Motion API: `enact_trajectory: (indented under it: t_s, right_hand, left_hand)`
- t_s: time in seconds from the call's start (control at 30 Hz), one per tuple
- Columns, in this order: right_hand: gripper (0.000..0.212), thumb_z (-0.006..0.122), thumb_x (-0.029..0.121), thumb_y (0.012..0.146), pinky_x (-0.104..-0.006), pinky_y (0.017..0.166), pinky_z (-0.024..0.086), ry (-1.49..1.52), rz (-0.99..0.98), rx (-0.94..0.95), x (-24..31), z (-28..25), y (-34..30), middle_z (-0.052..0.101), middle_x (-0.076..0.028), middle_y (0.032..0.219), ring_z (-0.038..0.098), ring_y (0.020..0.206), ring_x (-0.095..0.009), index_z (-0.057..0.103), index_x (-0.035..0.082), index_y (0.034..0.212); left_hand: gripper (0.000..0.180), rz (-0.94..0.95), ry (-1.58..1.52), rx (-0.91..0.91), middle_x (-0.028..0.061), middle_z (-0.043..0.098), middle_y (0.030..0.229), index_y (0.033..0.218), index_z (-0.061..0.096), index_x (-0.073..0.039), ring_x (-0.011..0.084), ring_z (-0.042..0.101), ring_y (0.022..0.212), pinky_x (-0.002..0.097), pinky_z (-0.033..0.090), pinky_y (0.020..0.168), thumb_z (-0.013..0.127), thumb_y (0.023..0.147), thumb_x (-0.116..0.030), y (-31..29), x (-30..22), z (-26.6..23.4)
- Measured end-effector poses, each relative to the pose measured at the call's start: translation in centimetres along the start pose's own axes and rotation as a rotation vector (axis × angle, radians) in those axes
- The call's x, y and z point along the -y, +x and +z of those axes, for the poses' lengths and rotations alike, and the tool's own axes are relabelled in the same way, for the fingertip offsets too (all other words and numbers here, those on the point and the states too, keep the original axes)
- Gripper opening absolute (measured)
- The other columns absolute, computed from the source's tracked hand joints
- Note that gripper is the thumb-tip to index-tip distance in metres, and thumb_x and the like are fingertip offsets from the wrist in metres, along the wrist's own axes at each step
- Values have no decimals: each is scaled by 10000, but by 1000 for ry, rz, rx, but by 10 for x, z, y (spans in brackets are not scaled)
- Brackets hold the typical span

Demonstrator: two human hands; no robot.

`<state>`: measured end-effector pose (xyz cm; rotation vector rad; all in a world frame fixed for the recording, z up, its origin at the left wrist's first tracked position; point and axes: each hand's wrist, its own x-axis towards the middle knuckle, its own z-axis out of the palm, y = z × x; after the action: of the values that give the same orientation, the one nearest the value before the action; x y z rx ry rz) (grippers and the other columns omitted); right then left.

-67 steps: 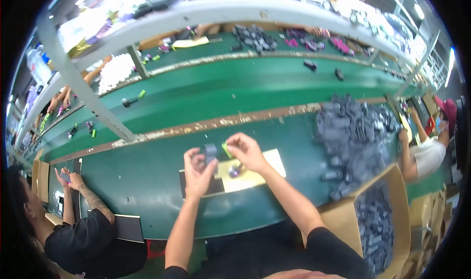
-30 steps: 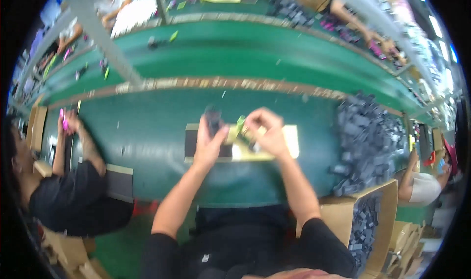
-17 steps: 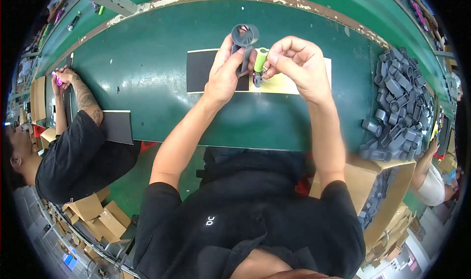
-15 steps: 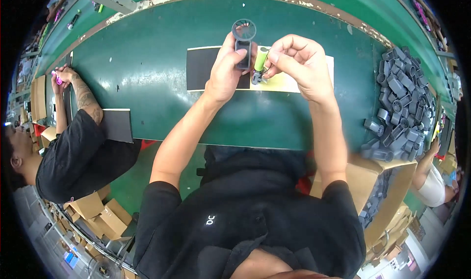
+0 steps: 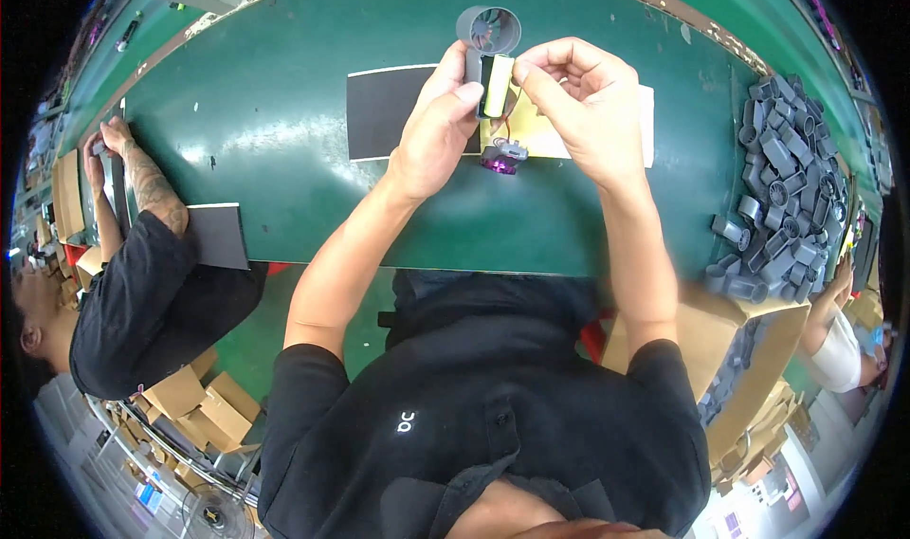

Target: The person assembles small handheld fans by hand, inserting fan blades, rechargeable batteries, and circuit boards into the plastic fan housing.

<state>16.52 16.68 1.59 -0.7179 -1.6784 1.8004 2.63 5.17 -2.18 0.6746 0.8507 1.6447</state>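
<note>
My left hand (image 5: 431,139) is closed around a grey plastic housing (image 5: 513,38) with a round, finned tube end pointing away from me. My right hand (image 5: 607,103) pinches the edge of a light green battery cell (image 5: 498,86), which lies lengthwise at the open side of the housing. How deep the cell sits inside cannot be made out. Below it, a small grey part with a purple glow (image 5: 502,158) hangs from thin wires. Beneath both hands lie a black mat (image 5: 379,112) and a yellow sheet (image 5: 540,141).
Many loose grey housings (image 5: 791,174) are heaped at the table's right end, above an open cardboard box (image 5: 758,378) holding more. On the left, a co-worker's arm (image 5: 156,183) rests near another black mat (image 5: 218,236). A second person (image 5: 834,349) sits far right.
The green cell has moved from beside the housing up to its open side. The housing has tilted, showing its tube's side. The small part now hangs lower and glows purple.
</note>
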Motion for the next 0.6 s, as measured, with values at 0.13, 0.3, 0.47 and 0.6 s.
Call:
enact_trajectory:
  t_s: [0.13, 0.3, 0.47, 0.6]
  right_hand:
    - [100, 733, 68, 930, -205, 601, 520, -172, -83, -67, 8, 9, -10, 708, -30, 813, 628, 657, -45, 710, -25, 962]
    - [105, 761, 79, 898, -192, 533, 454, -329, -157, -134, 10, 10, -10, 701, -7, 772, 517, 575, 0, 722, -12, 934]
    - [157, 806, 133, 834, -218, 518, 443, -542, -210, -184, 15, 12, -10, 702, -12, 760, 529, 561, -16, 734, 19, 915]
    - [156, 806, 129, 822, -242, 537, 480, -584, -329, -215, 7, 12, -10, 714, -39, 775, 610, 589, -81, 734, 25, 912]
  left_hand:
    - [732, 11, 145, 10, 94, 538, 1329, 1611, 166, -22, 165, 548, 1184, 335, 432, 1036, 534, 1005, -202, -3, -3, 7]
    - [865, 117, 334, -33, 138, 464, 1389, 1638, -128, -51, 182, 498, 1216, 329, 383, 1089, 494, 1040, -108, -3, -2, 13]
    - [863, 213, 608, -3, 116, 507, 1347, 1656, -131, -153, 112, 508, 927, 264, 472, 812, 449, 1029, -35, -3, 5, 7]
    - [845, 156, 662, 15, 109, 518, 1344, 1658, -124, -153, 81, 492, 856, 235, 463, 750, 427, 1032, -14, -2, 4, 4]
